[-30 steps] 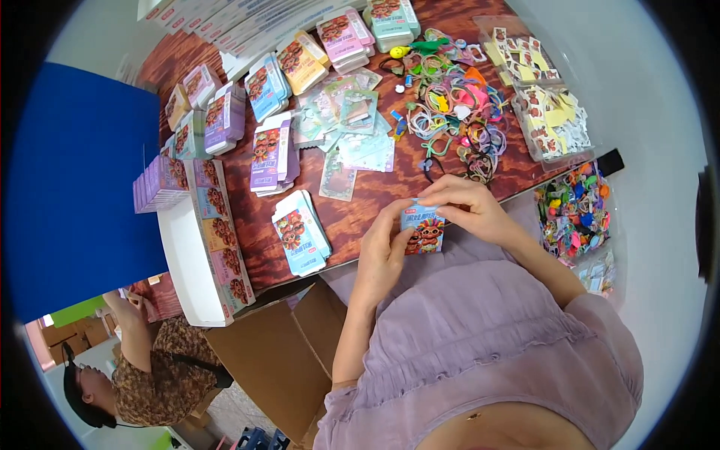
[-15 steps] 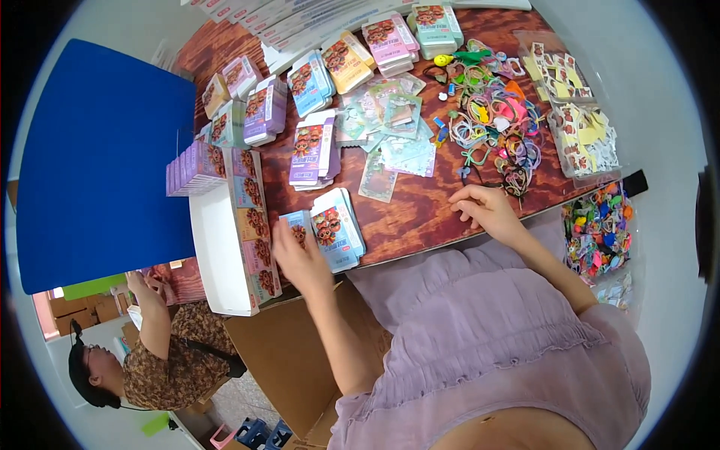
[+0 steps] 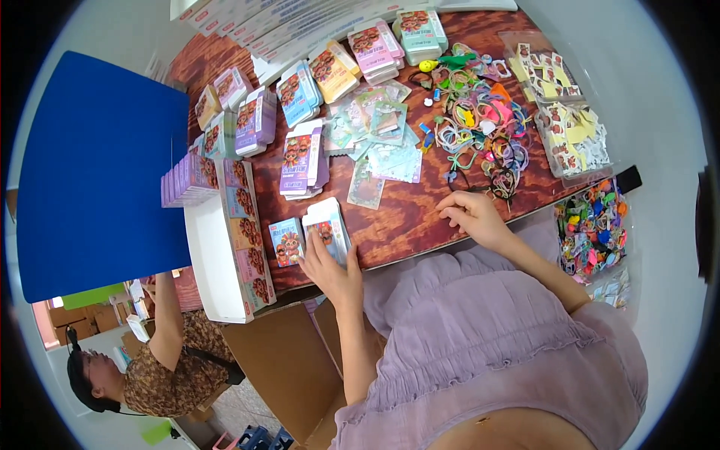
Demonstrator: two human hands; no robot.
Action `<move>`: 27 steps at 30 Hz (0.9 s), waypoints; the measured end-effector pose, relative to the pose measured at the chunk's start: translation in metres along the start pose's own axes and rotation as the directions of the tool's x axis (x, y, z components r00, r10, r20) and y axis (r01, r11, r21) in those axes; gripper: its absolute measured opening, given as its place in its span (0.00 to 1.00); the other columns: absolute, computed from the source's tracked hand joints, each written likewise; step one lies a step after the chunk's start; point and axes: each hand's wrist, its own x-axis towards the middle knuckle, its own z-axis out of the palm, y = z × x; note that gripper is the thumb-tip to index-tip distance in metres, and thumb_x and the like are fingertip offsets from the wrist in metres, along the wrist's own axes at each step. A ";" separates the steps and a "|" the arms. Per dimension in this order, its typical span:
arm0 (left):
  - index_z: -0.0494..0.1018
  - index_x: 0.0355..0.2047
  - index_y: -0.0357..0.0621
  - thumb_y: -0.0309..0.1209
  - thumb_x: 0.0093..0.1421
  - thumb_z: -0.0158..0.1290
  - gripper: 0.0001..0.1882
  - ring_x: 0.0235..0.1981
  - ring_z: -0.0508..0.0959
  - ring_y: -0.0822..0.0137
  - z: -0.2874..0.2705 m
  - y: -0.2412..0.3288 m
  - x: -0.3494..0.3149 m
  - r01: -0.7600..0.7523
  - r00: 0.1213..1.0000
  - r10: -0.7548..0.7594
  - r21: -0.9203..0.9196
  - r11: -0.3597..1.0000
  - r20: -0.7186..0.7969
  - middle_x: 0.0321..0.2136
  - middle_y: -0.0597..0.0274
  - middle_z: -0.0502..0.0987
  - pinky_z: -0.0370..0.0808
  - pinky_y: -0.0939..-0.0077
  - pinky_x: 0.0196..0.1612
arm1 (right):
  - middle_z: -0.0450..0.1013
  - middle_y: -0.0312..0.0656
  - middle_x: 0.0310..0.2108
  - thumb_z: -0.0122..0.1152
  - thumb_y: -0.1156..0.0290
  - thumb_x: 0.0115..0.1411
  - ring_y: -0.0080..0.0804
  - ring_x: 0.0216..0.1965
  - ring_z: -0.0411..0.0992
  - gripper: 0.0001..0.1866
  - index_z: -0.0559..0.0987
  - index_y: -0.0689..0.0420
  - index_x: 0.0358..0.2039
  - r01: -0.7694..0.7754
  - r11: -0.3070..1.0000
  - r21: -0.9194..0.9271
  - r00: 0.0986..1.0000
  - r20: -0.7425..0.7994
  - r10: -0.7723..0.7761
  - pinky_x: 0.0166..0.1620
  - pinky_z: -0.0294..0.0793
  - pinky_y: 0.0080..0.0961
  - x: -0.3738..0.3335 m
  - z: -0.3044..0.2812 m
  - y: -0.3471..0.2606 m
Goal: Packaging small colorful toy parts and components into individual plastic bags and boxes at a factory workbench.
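A stack of flat light blue cartons with a cartoon picture lies near the table's front edge. My left hand rests over its near part, fingers spread on the left side and thumb by the right edge. Just left of that hand sits a small formed light blue box. My right hand hovers at or rests on the table edge, its fingers loosely bent and apart, with nothing seen in them. Closest to it are the pile of colourful hair ties and several loose pastel cards.
A white display tray stands left, with purple boxes at its far end. Carton stacks fill the back. Sticker trays stand right. A blue panel rises left, another person beyond. An open cardboard box sits below.
My left hand has moved right, from the small light blue box onto the carton stack, uncovering the box. My right hand stays nearly in place. The whole view has shifted slightly.
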 end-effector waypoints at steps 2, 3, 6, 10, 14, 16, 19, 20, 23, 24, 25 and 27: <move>0.61 0.63 0.38 0.36 0.53 0.65 0.40 0.63 0.60 0.42 0.001 -0.008 -0.009 -0.018 1.000 0.018 0.000 1.000 -0.024 0.62 0.39 0.60 0.51 0.44 0.66 | 0.77 0.34 0.31 0.57 0.74 0.64 0.16 0.27 0.73 0.07 0.80 0.61 0.40 -0.012 1.000 -0.008 1.000 -0.004 0.012 0.25 0.72 0.15 -0.002 0.002 0.002; 0.62 0.62 0.39 0.36 0.53 0.65 0.39 0.63 0.60 0.42 0.003 -0.012 -0.010 0.000 0.999 0.000 0.006 1.000 -0.054 0.62 0.40 0.59 0.53 0.44 0.65 | 0.77 0.34 0.31 0.57 0.74 0.64 0.16 0.27 0.73 0.07 0.80 0.61 0.40 -0.011 1.000 -0.004 1.000 -0.007 0.011 0.25 0.72 0.15 -0.002 0.002 0.002; 0.65 0.60 0.42 0.35 0.53 0.64 0.35 0.63 0.59 0.40 0.004 -0.011 -0.006 0.061 0.994 -0.061 -0.007 0.998 -0.085 0.63 0.40 0.58 0.57 0.45 0.62 | 0.77 0.34 0.31 0.57 0.74 0.64 0.17 0.27 0.73 0.07 0.80 0.60 0.40 -0.016 1.000 -0.010 1.000 -0.002 0.016 0.25 0.72 0.16 -0.002 0.002 0.000; 0.65 0.60 0.42 0.35 0.52 0.65 0.36 0.63 0.59 0.40 -0.007 0.005 -0.001 0.131 0.987 -0.141 -0.119 0.984 -0.081 0.64 0.40 0.58 0.55 0.45 0.63 | 0.77 0.36 0.32 0.57 0.75 0.63 0.18 0.28 0.73 0.07 0.80 0.61 0.39 -0.009 1.000 -0.009 1.000 0.029 0.010 0.27 0.73 0.16 0.001 -0.001 -0.005; 0.65 0.61 0.41 0.34 0.51 0.67 0.38 0.64 0.59 0.40 -0.023 0.038 0.008 -0.095 0.979 0.076 -0.094 0.991 -0.189 0.64 0.41 0.58 0.52 0.41 0.65 | 0.77 0.42 0.33 0.60 0.75 0.60 0.31 0.34 0.76 0.08 0.80 0.62 0.39 0.391 0.863 -0.318 0.914 0.025 -0.405 0.36 0.75 0.22 0.003 0.012 -0.043; 0.62 0.63 0.41 0.33 0.50 0.67 0.41 0.63 0.60 0.40 -0.024 0.064 0.009 -0.206 0.973 0.189 -0.136 0.969 -0.130 0.63 0.41 0.59 0.51 0.41 0.66 | 0.76 0.46 0.39 0.60 0.76 0.60 0.41 0.40 0.76 0.12 0.79 0.61 0.45 0.486 0.852 -0.195 0.873 0.062 -0.484 0.42 0.75 0.29 0.006 0.031 -0.076; 0.61 0.64 0.42 0.26 0.47 0.66 0.42 0.64 0.59 0.43 -0.015 0.086 0.009 -0.303 0.952 0.284 -0.234 0.924 -0.110 0.64 0.41 0.57 0.57 0.48 0.64 | 0.72 0.47 0.49 0.58 0.78 0.58 0.46 0.46 0.76 0.22 0.72 0.59 0.54 0.425 0.876 -0.229 0.905 0.086 -0.417 0.45 0.76 0.35 0.019 0.048 -0.091; 0.61 0.64 0.42 0.26 0.47 0.66 0.42 0.64 0.59 0.43 -0.015 0.087 0.009 -0.309 0.951 0.291 -0.239 0.921 -0.109 0.64 0.41 0.57 0.57 0.48 0.64 | 0.72 0.47 0.49 0.58 0.78 0.58 0.46 0.46 0.76 0.22 0.72 0.59 0.54 0.423 0.876 -0.233 0.906 0.078 -0.416 0.45 0.76 0.35 0.021 0.049 -0.093; 0.60 0.65 0.42 0.26 0.47 0.66 0.44 0.64 0.59 0.41 -0.013 0.090 0.008 -0.348 0.937 0.333 -0.179 0.920 -0.108 0.64 0.41 0.57 0.57 0.49 0.64 | 0.71 0.46 0.39 0.59 0.81 0.55 0.42 0.40 0.76 0.16 0.74 0.60 0.45 0.325 0.914 -0.241 0.937 -0.052 -0.347 0.40 0.75 0.33 0.027 0.053 -0.084; 0.59 0.65 0.43 0.27 0.47 0.67 0.45 0.63 0.60 0.41 -0.012 0.092 0.008 -0.353 0.933 0.332 -0.178 0.918 -0.139 0.64 0.40 0.56 0.59 0.49 0.62 | 0.71 0.46 0.39 0.59 0.81 0.55 0.42 0.40 0.76 0.16 0.74 0.60 0.45 0.320 0.915 -0.247 0.937 -0.058 -0.344 0.40 0.75 0.33 0.029 0.051 -0.078; 0.59 0.66 0.44 0.27 0.47 0.67 0.46 0.62 0.61 0.41 -0.011 0.094 0.008 -0.358 0.929 0.330 -0.177 0.917 -0.169 0.65 0.40 0.56 0.60 0.48 0.60 | 0.71 0.45 0.38 0.59 0.82 0.55 0.40 0.38 0.76 0.13 0.74 0.61 0.41 0.287 0.943 -0.168 0.954 -0.033 -0.297 0.39 0.74 0.32 0.034 0.047 -0.073; 0.58 0.66 0.43 0.26 0.46 0.68 0.47 0.62 0.61 0.40 -0.010 0.095 0.003 -0.332 0.943 0.318 -0.216 0.918 -0.099 0.65 0.39 0.55 0.60 0.49 0.60 | 0.72 0.44 0.33 0.61 0.81 0.53 0.39 0.34 0.74 0.05 0.74 0.62 0.31 0.134 0.988 -0.074 0.990 0.064 -0.130 0.37 0.73 0.29 0.031 0.038 -0.068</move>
